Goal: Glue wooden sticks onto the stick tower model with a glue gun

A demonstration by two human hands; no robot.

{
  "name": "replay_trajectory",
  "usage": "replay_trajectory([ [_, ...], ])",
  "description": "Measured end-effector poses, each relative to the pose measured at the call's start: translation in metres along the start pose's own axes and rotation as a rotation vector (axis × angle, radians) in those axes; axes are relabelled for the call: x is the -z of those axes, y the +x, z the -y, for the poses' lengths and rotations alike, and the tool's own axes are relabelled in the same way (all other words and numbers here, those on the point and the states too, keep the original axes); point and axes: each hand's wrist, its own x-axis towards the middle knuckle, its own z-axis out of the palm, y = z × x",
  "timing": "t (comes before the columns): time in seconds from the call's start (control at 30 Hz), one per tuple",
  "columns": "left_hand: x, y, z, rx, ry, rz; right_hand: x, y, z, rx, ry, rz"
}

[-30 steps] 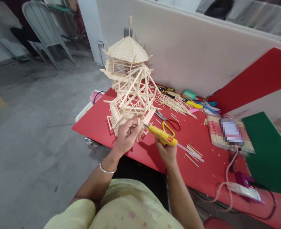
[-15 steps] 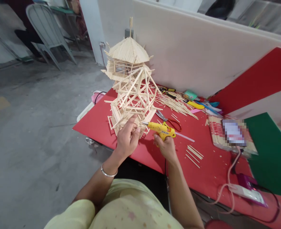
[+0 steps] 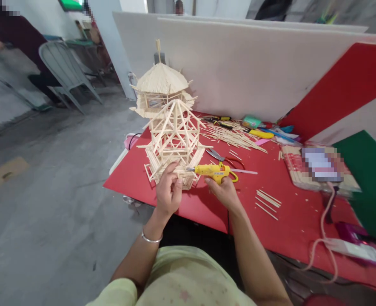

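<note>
A model pavilion of pale wooden sticks (image 3: 176,134) stands at the table's near left, with an open-framed roof and a wide slatted base. My left hand (image 3: 169,191) is at the front of that base, its fingers and thumb closed on the front edge; the exact stick under the fingertips is hard to make out. In my right hand (image 3: 224,193) is a yellow hot glue gun (image 3: 212,171), held level. Its metal nozzle points left, close to the base sticks beside my left fingers. A clear glue stick (image 3: 247,171) sticks out of its back.
Behind stands another stick model (image 3: 162,80) with a covered roof. Red-handled snips (image 3: 221,157) lie beyond the glue gun. Loose sticks (image 3: 229,134), pliers (image 3: 218,123) and a yellow-handled tool (image 3: 260,134) lie further back. Cut sticks (image 3: 267,199), a phone (image 3: 322,163) and a power bank (image 3: 354,238) are right.
The camera view has shifted, showing more of the background. The glue gun has become more level, its nozzle still by the base. My left hand stays at the model's front edge.
</note>
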Motion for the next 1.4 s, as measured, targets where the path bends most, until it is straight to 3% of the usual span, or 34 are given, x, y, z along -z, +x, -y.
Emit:
replay_trajectory([
  [0.33, 0.001, -0.001, -0.004, -0.003, 0.061, 0.022, 0.008, 0.011, 0.005, 0.043, -0.042, -0.033],
  [0.57, 0.001, -0.001, -0.005, 0.007, 0.100, 0.025, 0.017, 0.012, 0.005, 0.069, -0.097, 0.027],
  [0.87, 0.000, -0.001, -0.007, 0.000, 0.091, 0.012, 0.015, 0.010, 0.008, 0.055, -0.004, 0.078],
  [1.03, 0.000, 0.000, -0.007, -0.009, 0.096, 0.009, 0.015, 0.007, 0.007, 0.060, 0.019, -0.008],
  [1.4, -0.002, -0.002, -0.005, 0.019, 0.065, -0.007, 0.015, 0.002, -0.002, 0.031, 0.077, -0.003],
])
